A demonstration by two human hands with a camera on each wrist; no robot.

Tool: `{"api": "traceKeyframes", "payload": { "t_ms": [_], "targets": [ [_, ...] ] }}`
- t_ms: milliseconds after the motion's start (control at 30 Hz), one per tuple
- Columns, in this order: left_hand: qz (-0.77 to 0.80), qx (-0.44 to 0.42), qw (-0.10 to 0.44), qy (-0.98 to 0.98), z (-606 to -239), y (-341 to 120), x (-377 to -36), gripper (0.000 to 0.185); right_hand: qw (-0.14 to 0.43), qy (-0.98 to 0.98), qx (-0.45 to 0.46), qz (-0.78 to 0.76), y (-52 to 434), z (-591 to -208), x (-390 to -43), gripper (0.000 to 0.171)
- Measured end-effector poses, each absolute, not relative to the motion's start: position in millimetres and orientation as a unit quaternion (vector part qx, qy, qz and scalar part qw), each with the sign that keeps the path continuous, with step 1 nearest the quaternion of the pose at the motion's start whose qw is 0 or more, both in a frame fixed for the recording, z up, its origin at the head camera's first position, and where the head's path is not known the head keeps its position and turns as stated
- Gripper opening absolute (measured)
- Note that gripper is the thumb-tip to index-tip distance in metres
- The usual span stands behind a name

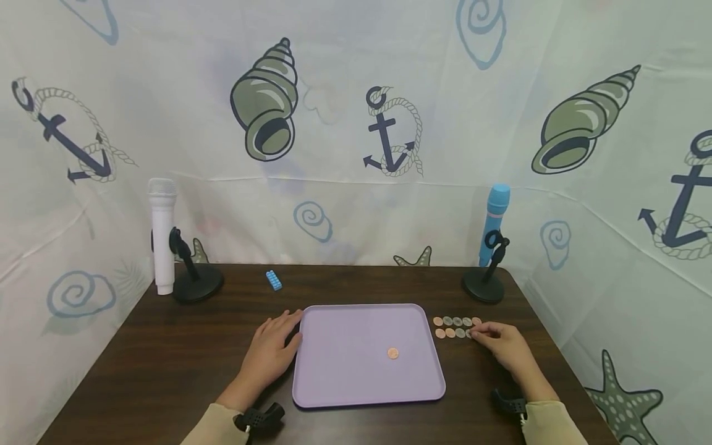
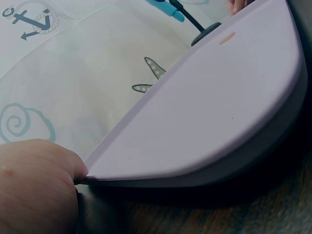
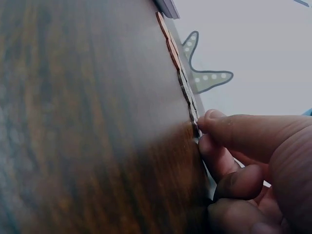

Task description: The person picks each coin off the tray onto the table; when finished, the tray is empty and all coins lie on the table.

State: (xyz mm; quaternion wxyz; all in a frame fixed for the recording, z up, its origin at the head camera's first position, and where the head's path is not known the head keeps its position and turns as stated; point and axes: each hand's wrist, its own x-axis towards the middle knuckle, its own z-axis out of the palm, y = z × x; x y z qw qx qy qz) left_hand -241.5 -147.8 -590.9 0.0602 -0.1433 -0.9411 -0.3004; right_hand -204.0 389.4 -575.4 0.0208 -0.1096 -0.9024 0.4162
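A lilac tray (image 1: 345, 377) lies on the dark wooden table, with a copper coin (image 1: 393, 353) right of its middle. My left hand (image 1: 269, 353) rests at the tray's left side, fingers relaxed, fingertips at the upper left rim. Right of the tray, coins lie flat in two rows, a back row (image 1: 457, 321) and a front row (image 1: 450, 333), copper and silver mixed. My right hand (image 1: 508, 351) is at the right end of these rows. Its thumb and forefinger pinch a silver coin (image 3: 196, 127) at the front row's end, partly covering it.
A white microphone (image 1: 164, 241) stands by a black stand (image 1: 198, 282) at the back left. At the back right is a blue microphone (image 1: 494, 216) with another black stand (image 1: 484, 285). A small blue toy brick (image 1: 274, 280) lies behind the tray. Printed cloth hangs behind the table.
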Motion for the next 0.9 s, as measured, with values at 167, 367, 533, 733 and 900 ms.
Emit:
{"api": "traceKeyframes", "payload": {
  "t_ms": [167,367,533,733,900],
  "targets": [
    [-0.3,-0.14,0.061,-0.942,-588,-152,-241,0.056,0.001,-0.878,-0.123,0.463,389,-574,-208,0.032],
    [-0.297,-0.137,0.069,-0.942,-587,-158,-240,0.055,0.009,-0.767,-0.14,0.627,397,-577,-211,0.043],
    [-0.3,-0.138,0.082,-0.94,-586,-157,-239,0.053,0.029,-0.691,-0.161,0.704,400,-579,-206,0.027],
    [-0.307,-0.14,0.081,-0.938,-590,-152,-239,0.053,0.062,-0.708,-0.177,0.68,386,-569,-196,0.028],
    [-0.303,-0.136,0.071,-0.941,-595,-150,-240,0.054,0.075,-0.774,-0.133,0.615,350,-534,-187,0.029]
  ]
}}
